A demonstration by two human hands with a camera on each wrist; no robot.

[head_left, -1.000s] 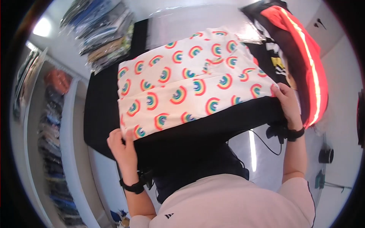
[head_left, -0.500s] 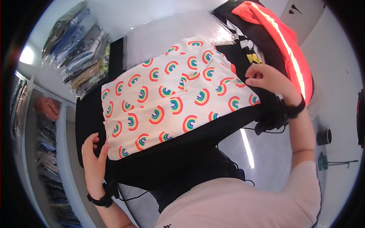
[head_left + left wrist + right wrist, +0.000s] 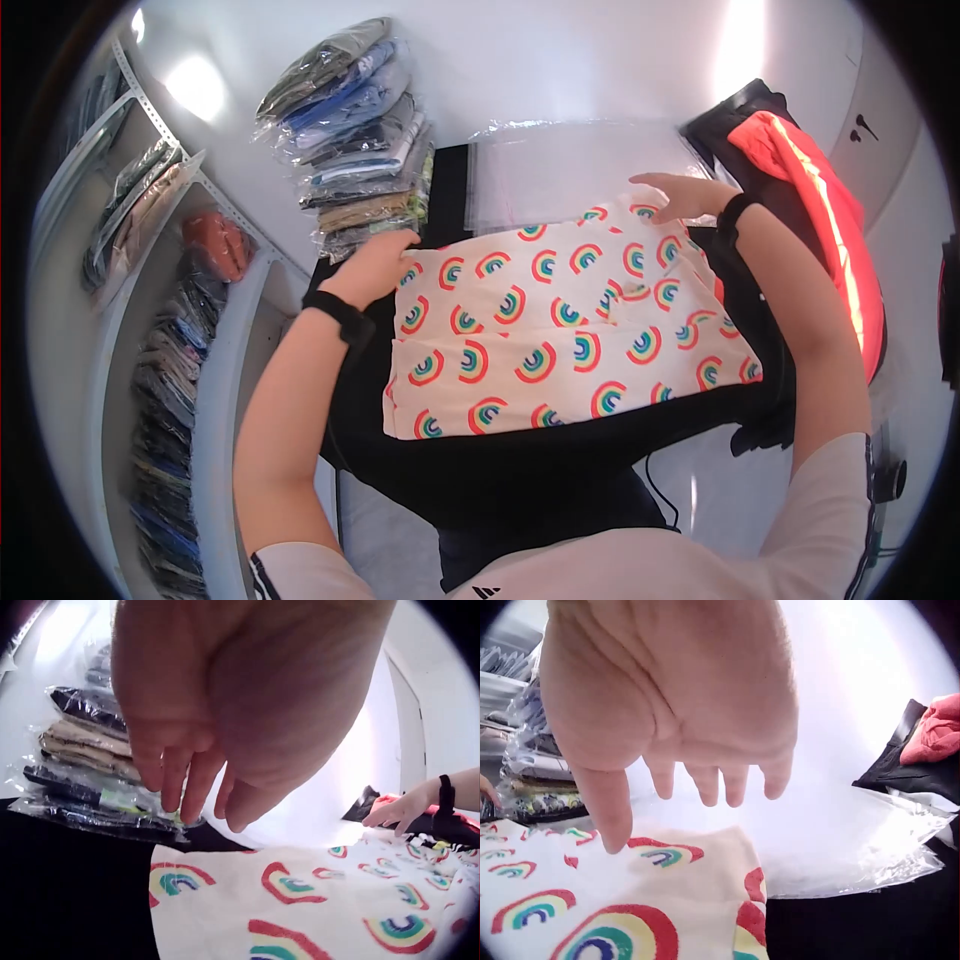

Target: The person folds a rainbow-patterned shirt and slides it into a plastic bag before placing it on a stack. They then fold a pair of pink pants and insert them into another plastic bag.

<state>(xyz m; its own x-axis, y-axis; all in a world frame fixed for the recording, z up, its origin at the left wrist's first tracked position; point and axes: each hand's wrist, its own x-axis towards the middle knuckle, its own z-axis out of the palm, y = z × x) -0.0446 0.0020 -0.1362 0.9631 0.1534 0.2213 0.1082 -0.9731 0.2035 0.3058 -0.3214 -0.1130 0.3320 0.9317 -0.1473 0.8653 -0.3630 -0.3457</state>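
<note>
A folded white cloth garment printed with rainbows (image 3: 560, 340) lies on the black table, a crease running across its middle. At its far left corner is my left hand (image 3: 375, 268); in the left wrist view the fingers (image 3: 196, 784) hang loosely bent just over the cloth's edge, with nothing between them. My right hand (image 3: 690, 197) is over the far right corner. The right wrist view shows its fingers (image 3: 731, 784) spread and fairly straight above the cloth, the thumb lower and near the fabric.
Clear plastic bags (image 3: 560, 170) lie flat behind the garment. Bagged, folded clothes (image 3: 365, 150) are stacked at the back left. On the right lie a coral and black garment (image 3: 800, 190) and other clothes. Shelves of packed clothes (image 3: 180, 380) stand left of the black table (image 3: 540, 465).
Both hands have let go of the garment's near corners and moved away to its far corners. The head view has shifted, while the garment stays spread on the table.
</note>
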